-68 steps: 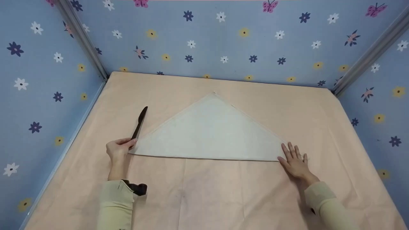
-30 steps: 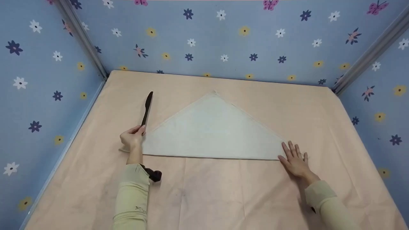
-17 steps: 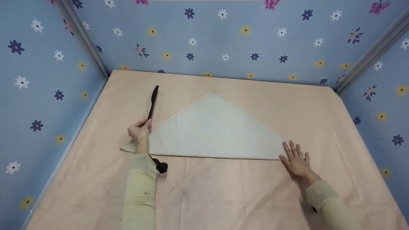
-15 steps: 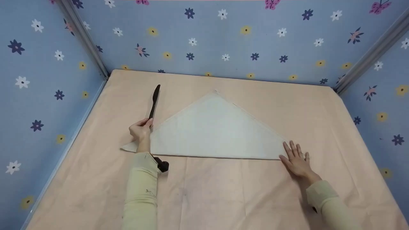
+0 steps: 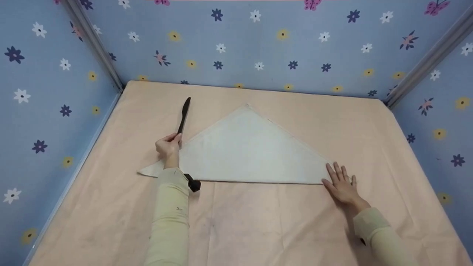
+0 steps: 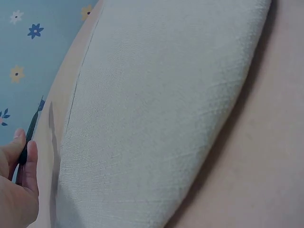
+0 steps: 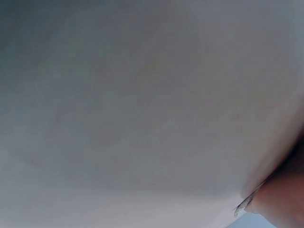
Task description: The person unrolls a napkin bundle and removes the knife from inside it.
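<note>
A pale cloth folded into a triangle (image 5: 251,151) lies flat, its point toward the back wall and its long folded edge toward me. My left hand (image 5: 169,145) pinches the handle of a black table knife (image 5: 184,112), whose blade points away from me, beside the cloth's left slanted edge. The left wrist view shows the knife (image 6: 32,128) between thumb and fingers of the left hand (image 6: 19,190). My right hand (image 5: 343,186) rests with spread, straight fingers on the cloth's right corner. The right wrist view is mostly blurred, with part of a finger at lower right.
A peach tablecloth (image 5: 236,229) covers the table. Blue flowered panels (image 5: 236,44) stand behind and at both sides, with grey metal posts (image 5: 98,46) at the corners. A black device (image 5: 193,183) sits at the left wrist. The left forearm crosses the cloth near its left corner.
My left hand has moved right and away from me with the knife, along the cloth's left slanted edge, uncovering its left corner. The right hand has stayed in place.
</note>
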`<state>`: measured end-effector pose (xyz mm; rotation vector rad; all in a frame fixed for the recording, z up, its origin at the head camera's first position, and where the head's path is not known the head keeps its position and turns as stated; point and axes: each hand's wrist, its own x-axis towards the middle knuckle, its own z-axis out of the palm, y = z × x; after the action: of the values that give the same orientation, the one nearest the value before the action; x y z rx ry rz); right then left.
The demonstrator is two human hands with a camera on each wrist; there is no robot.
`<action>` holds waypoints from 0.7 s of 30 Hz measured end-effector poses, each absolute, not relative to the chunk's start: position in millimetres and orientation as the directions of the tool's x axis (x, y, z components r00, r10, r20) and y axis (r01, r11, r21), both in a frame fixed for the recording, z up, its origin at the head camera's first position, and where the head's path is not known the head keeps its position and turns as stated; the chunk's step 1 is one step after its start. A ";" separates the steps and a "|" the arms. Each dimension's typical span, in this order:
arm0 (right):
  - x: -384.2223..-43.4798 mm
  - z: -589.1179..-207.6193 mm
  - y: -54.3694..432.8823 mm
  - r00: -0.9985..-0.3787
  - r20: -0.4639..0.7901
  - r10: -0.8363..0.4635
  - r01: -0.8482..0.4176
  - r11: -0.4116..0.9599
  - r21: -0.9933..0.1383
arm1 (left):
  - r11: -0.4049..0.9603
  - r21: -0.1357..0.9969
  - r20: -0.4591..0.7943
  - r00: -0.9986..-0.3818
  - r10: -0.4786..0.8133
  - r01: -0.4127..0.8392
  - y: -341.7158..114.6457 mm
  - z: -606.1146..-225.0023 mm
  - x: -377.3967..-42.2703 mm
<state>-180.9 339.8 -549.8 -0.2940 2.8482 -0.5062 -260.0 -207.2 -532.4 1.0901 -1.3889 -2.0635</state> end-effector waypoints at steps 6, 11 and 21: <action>-181.6 -548.5 339.6 -0.951 -0.204 -0.233 -0.149 0.921 -0.361 | -0.382 0.920 -0.359 -0.594 -0.720 -0.092 -208.1 -531.0 -268.2; -181.5 -547.8 341.0 -0.953 -0.197 -0.232 -0.149 0.920 -0.362 | -0.434 0.898 -0.390 -0.599 -0.700 -0.077 -206.6 -529.6 -273.8; -182.0 -549.7 340.1 -0.954 -0.191 -0.233 -0.152 0.920 -0.362 | -0.224 0.951 -0.308 -0.632 -0.711 -0.210 -202.9 -536.6 -274.3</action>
<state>-182.0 340.1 -549.7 -0.2893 2.8493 -0.5107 -274.3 -202.9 -536.6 1.0922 -1.6771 -1.9166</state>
